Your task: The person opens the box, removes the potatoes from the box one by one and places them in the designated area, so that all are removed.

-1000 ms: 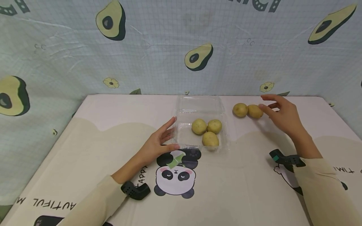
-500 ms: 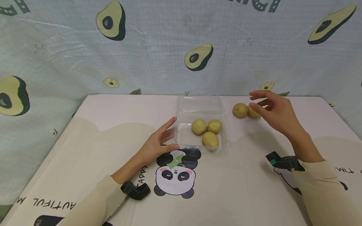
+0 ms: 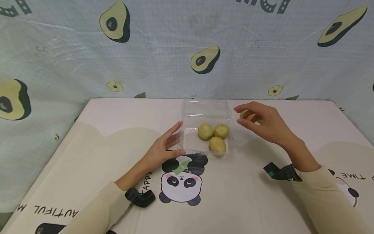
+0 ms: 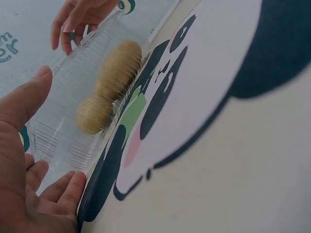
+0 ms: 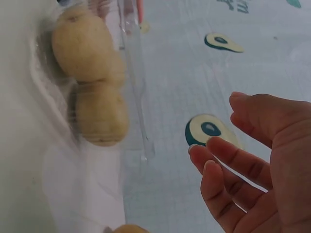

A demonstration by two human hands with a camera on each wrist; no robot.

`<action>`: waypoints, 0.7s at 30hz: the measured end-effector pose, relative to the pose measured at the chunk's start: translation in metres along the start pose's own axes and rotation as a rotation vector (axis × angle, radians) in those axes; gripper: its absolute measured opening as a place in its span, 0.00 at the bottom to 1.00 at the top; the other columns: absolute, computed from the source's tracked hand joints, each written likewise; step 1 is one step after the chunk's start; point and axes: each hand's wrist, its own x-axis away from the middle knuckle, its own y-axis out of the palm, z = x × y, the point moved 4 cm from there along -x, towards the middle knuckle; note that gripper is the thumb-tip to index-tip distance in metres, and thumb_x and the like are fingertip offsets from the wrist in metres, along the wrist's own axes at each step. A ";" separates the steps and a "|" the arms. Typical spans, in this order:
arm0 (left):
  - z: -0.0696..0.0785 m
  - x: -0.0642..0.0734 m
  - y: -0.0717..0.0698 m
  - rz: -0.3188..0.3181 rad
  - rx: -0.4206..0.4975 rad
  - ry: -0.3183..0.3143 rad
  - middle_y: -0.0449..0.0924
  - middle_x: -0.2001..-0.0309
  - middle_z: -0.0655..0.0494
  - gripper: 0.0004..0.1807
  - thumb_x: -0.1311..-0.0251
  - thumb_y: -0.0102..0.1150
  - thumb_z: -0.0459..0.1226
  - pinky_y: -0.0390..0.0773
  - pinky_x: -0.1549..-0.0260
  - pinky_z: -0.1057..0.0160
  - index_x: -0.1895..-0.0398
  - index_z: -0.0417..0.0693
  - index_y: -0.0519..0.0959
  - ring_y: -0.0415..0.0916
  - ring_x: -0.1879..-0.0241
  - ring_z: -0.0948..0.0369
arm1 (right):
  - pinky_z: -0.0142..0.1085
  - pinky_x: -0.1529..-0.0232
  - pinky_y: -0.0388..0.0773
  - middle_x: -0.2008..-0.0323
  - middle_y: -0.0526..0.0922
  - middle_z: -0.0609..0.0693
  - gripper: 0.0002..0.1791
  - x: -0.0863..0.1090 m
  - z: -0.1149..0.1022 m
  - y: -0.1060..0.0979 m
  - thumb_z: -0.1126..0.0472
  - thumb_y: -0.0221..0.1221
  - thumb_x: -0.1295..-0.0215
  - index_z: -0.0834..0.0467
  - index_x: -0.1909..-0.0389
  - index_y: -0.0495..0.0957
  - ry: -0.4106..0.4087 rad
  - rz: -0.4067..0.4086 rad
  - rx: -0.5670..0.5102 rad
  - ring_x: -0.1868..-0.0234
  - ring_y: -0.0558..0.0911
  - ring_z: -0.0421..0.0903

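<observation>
A clear plastic clamshell container [image 3: 190, 138] lies with its lid [image 3: 207, 107] folded back. Three yellowish potatoes, one nearest the front [image 3: 217, 144], sit together on its right side. My left hand [image 3: 159, 151] rests against the container's left side, thumb and fingers spread and fairly straight. Right of the container, my right hand [image 3: 263, 125] hovers with loosely bent fingers, nothing between them in the right wrist view. Behind it a potato [image 3: 243, 113] shows partly; the rest of that spot is hidden by the hand. The right wrist view catches a potato's edge [image 5: 130, 229] low in the frame.
A pale printed cloth [image 3: 228, 195] with a panda picture [image 3: 181, 187] covers the table. Along the table's far edge hangs a wall sheet [image 3: 163, 65] printed with avocados. Each wrist carries a black strap device, such as the right one [image 3: 282, 172].
My right hand has moved left from beside the outer potato toward the container, now covering most of the two loose potatoes. The left hand and the container have kept their places.
</observation>
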 end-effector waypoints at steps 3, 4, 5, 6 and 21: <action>0.000 0.000 0.000 -0.002 0.000 0.001 0.46 0.25 0.60 0.50 0.44 0.68 0.36 0.60 0.35 0.61 0.24 0.55 0.48 0.53 0.29 0.53 | 0.25 0.68 0.77 0.58 0.81 0.42 0.22 -0.002 -0.002 0.007 0.69 0.66 0.43 0.53 0.47 0.79 -0.046 -0.033 0.002 0.65 0.79 0.35; 0.000 0.000 0.000 -0.002 0.001 0.001 0.46 0.25 0.60 0.50 0.44 0.68 0.36 0.60 0.35 0.61 0.24 0.55 0.48 0.53 0.29 0.53 | 0.25 0.69 0.78 0.58 0.81 0.43 0.22 -0.003 -0.003 0.009 0.69 0.66 0.43 0.53 0.47 0.79 -0.056 -0.045 -0.002 0.65 0.79 0.35; 0.000 0.000 0.000 -0.002 0.000 0.000 0.46 0.25 0.60 0.50 0.44 0.68 0.36 0.60 0.35 0.61 0.24 0.55 0.48 0.53 0.30 0.53 | 0.26 0.69 0.78 0.57 0.81 0.43 0.22 -0.004 -0.004 0.012 0.69 0.66 0.43 0.53 0.47 0.79 -0.064 -0.058 -0.008 0.65 0.79 0.35; 0.000 0.000 0.000 -0.001 -0.001 0.000 0.46 0.25 0.60 0.50 0.44 0.68 0.36 0.60 0.35 0.61 0.24 0.55 0.48 0.53 0.30 0.54 | 0.26 0.69 0.78 0.57 0.82 0.44 0.22 -0.006 -0.005 0.014 0.69 0.66 0.44 0.54 0.47 0.78 -0.072 -0.070 -0.017 0.65 0.79 0.36; 0.000 0.000 0.000 0.002 0.001 -0.001 0.46 0.25 0.61 0.50 0.45 0.68 0.35 0.60 0.35 0.61 0.24 0.56 0.48 0.53 0.30 0.53 | 0.32 0.69 0.79 0.57 0.83 0.46 0.21 -0.010 -0.014 0.043 0.66 0.68 0.45 0.57 0.48 0.79 -0.126 -0.239 -0.040 0.65 0.78 0.36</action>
